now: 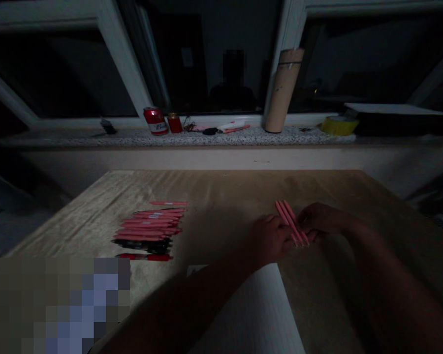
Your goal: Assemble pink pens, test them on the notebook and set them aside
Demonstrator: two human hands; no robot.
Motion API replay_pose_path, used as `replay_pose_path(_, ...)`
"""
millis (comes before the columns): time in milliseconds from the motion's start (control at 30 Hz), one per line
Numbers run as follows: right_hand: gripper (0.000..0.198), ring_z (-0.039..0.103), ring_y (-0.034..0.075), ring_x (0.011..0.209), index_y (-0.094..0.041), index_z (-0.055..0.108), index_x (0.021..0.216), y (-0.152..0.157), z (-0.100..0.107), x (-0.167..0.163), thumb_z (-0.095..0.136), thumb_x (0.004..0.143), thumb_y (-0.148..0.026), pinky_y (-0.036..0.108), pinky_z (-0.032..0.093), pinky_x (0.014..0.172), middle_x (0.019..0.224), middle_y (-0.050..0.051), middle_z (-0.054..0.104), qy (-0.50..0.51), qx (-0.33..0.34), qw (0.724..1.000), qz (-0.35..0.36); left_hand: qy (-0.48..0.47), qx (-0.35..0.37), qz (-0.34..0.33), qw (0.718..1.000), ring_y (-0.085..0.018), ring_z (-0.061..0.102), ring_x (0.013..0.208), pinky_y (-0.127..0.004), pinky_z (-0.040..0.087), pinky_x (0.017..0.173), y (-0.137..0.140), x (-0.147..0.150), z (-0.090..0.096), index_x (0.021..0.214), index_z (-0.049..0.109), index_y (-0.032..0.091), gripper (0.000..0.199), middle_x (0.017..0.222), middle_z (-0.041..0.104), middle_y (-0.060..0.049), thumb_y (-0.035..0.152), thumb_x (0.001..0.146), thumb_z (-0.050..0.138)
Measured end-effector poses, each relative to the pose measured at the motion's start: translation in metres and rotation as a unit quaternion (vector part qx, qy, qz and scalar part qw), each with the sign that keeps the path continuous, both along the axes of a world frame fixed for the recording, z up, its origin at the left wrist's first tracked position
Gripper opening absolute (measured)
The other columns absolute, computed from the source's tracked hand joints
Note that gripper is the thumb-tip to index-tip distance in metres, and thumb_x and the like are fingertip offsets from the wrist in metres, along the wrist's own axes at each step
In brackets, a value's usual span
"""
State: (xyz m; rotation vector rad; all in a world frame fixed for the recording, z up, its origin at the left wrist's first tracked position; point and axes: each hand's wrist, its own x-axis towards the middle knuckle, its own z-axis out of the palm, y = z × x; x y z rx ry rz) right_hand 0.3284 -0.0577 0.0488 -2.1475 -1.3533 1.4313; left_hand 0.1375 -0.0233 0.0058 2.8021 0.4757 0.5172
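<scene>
Three or so pink pens lie side by side, slanted, between my two hands on the right half of the table. From the left, my left hand is closed against them, its fingertips at their lower part. My right hand presses in from the other side with curled fingers at the same pens. Dim light hides just how the fingertips grip. A row of pink pens lies on the left of the table, with black pens and a red pen nearer to me.
White lined paper lies under my left forearm on the wooden table. Behind, the windowsill holds a red can, a red jar, a tall cardboard tube, yellow tape and a dark box.
</scene>
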Motion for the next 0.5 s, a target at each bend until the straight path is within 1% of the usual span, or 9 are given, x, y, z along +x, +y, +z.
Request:
replay_pose_path(167, 0.009, 0.061, 0.013, 0.049, -0.011, 0.064, 0.065, -0.0004, 0.0006, -0.001, 0.064, 0.06, -0.018, 0.021, 0.051, 0.047, 0.055, 0.005, 0.064, -0.002, 0.003, 1.0, -0.011, -0.012, 0.012, -0.009, 1.0, -0.021, 0.049, 0.095, -0.036, 0.041, 0.083, -0.0002, 0.0, -0.0053, 0.101, 0.062, 0.02, 0.026, 0.097, 0.055, -0.009, 0.034, 0.082, 0.05)
replay_pose_path(367, 0.014, 0.062, 0.014, 0.05, -0.011, 0.066, 0.071, 0.0001, -0.0043, 0.004, 0.066, 0.06, -0.021, 0.022, 0.053, 0.049, 0.059, 0.006, 0.067, 0.022, -0.009, 1.0, -0.014, -0.019, 0.014, -0.014, 1.0, -0.021, 0.049, 0.094, -0.036, 0.041, 0.083, 0.0008, 0.0008, -0.0083, 0.099, 0.062, 0.019, 0.026, 0.096, 0.056, -0.009, 0.034, 0.084, 0.047)
replay_pose_path(500, 0.011, 0.061, 0.014, 0.048, -0.011, 0.064, 0.067, -0.0008, -0.0048, 0.0032, 0.065, 0.06, -0.019, 0.023, 0.053, 0.048, 0.056, 0.006, 0.066, 0.025, -0.005, 0.999, -0.021, -0.021, 0.016, -0.018, 0.999, -0.02, 0.05, 0.093, -0.035, 0.04, 0.084, 0.0017, 0.0018, -0.008, 0.096, 0.062, 0.018, 0.024, 0.095, 0.057, -0.008, 0.033, 0.084, 0.047)
